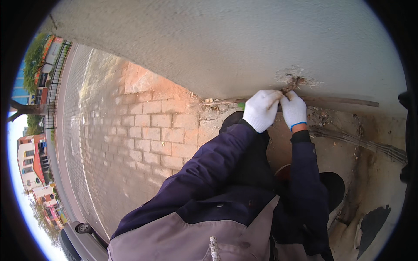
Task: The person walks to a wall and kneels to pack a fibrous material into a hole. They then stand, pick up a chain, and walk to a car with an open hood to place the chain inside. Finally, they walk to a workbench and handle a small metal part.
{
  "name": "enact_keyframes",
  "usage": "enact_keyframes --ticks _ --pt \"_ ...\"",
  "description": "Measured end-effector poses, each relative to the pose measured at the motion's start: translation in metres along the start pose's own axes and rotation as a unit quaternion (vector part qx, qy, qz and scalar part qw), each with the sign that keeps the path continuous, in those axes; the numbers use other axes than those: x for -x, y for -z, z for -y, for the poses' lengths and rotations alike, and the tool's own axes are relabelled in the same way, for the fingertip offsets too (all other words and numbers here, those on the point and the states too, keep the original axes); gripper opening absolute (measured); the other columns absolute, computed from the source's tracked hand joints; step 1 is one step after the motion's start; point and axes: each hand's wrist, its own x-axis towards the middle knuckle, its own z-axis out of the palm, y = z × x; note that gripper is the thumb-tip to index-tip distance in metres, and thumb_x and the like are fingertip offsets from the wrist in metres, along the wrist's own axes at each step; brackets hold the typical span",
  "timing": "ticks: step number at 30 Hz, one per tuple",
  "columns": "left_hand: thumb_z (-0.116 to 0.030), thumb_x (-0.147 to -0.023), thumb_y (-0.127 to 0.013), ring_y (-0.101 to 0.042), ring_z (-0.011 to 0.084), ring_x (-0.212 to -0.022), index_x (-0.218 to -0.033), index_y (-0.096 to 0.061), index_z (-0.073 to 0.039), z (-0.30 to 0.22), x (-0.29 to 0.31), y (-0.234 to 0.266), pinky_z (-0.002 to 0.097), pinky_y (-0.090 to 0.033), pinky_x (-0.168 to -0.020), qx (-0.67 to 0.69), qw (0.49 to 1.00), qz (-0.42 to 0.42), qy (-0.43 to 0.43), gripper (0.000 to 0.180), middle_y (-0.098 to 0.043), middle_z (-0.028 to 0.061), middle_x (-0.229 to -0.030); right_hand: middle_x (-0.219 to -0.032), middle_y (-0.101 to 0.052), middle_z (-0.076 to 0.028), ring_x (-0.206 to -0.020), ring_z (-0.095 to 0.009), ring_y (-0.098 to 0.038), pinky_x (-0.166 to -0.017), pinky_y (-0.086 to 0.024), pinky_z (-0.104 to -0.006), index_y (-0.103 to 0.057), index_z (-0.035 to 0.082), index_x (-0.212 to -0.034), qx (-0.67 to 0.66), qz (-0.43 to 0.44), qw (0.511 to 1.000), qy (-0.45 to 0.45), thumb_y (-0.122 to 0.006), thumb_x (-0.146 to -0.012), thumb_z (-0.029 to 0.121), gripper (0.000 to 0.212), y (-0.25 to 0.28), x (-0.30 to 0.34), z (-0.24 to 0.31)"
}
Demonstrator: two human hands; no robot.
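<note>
White knitted gloves cover both my hands, which meet at the foot of a grey wall. My left hand is closed, its fingers bent toward the right hand's fingertips. Close beside it, my right hand is pinched with its fingertips pointing up toward the wall. Whatever lies between the fingers is hidden or too small to name. Just above them, a broken patch in the wall shows rough brown material. A long thin brown strip runs along the wall's base behind my hands.
A bundle of dark cables or rods lies on the dirt to the right. Brick paving spreads out on the left, toward a parked grey car and a black fence. A black torn piece is at the lower right.
</note>
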Motion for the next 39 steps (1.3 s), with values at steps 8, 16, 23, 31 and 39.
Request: enact_keyframes --ticks 8,16,23,31,39 --pt "-0.018 -0.097 -0.07 -0.074 0.0371 -0.099 -0.11 -0.078 -0.004 0.013 -0.004 -0.003 0.0454 -0.059 -0.088 -0.058 0.99 0.057 0.112 0.02 -0.077 0.0185 -0.105 -0.097 -0.074 -0.03 -0.098 -0.048 -0.072 -0.085 -0.056 -0.0524 -0.073 -0.001 -0.104 -0.082 0.017 0.996 -0.043 -0.069 -0.097 0.036 0.038 -0.006 -0.002 -0.001" --pt "-0.007 -0.092 -0.074 -0.073 0.0346 -0.104 -0.108 -0.078 -0.004 -0.004 0.001 0.0 0.0418 -0.058 -0.094 -0.014 0.998 -0.004 0.054 0.016 -0.077 0.0157 -0.109 -0.096 -0.074 -0.031 -0.099 -0.05 -0.071 -0.088 -0.056 -0.0542 -0.073 0.0 -0.103 -0.01 -0.003 1.0 -0.013 -0.069 -0.097 0.035 0.036 0.004 0.005 0.012" --pt "-0.006 -0.095 -0.071 -0.074 0.0328 -0.101 -0.111 -0.077 -0.002 -0.012 0.004 0.004 0.0401 -0.059 -0.091 0.048 0.995 0.037 0.075 0.017 -0.077 0.0163 -0.108 -0.098 -0.074 -0.03 -0.099 -0.05 -0.07 -0.089 -0.057 -0.0544 -0.072 -0.001 -0.104 -0.007 0.005 1.0 -0.006 -0.069 -0.096 0.033 0.034 0.003 0.003 0.011" --pt "-0.004 -0.1 -0.064 -0.075 0.0301 -0.096 -0.122 -0.074 -0.001 -0.007 0.005 0.003 0.0376 -0.059 -0.089 0.031 0.99 0.028 0.131 0.024 -0.077 0.0174 -0.108 -0.103 -0.073 -0.031 -0.102 -0.05 -0.07 -0.09 -0.057 -0.0538 -0.071 -0.002 -0.106 -0.015 0.006 1.0 -0.002 -0.067 -0.091 0.022 0.029 0.005 0.003 0.009" --pt "-0.002 -0.099 -0.063 -0.072 0.0329 -0.102 -0.118 -0.074 0.0 -0.006 0.005 0.001 0.0405 -0.058 -0.094 -0.032 0.996 0.014 0.081 0.022 -0.076 0.0175 -0.109 -0.101 -0.073 -0.031 -0.101 -0.05 -0.07 -0.089 -0.057 -0.0546 -0.071 -0.002 -0.104 -0.013 -0.002 1.0 0.006 -0.065 -0.091 0.021 0.026 0.005 0.004 0.008"
